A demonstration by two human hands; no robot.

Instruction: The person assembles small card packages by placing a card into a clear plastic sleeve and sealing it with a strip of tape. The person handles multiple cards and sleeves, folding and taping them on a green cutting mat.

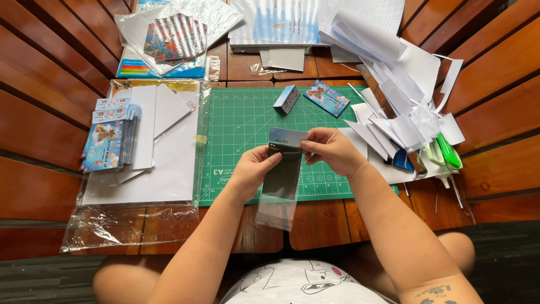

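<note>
Both hands are up over the green cutting mat (242, 121), working one small thing between them. Her left hand (251, 170) pinches the side of a clear plastic sleeve (281, 180) with a dark card inside it, thumb on top and fingers behind. Her right hand (330, 149) is closed on the sleeve's upper corner, near the pale strip at its top edge, fingertips tight together. The sleeve hangs upright between the two grips, above the mat's near edge, and its empty lower end dangles past the edge of the wooden table (34, 129).

From where I stand, the work looks like seating the card in the sleeve or closing its top, though I cannot tell which. To do it cleanly, I would say the left hand should keep the sleeve flat and steady while the right works the top edge squarely, so the film does not crease or go on crooked.

Around her lie a stack of blue printed cards (107, 141) on white sheets to the left, a small blue box (287, 99) and a single blue card (327, 98) on the mat, and a heap of white paper offcuts (402, 101) to the right, with green-handled scissors (447, 151) beside it.
</note>
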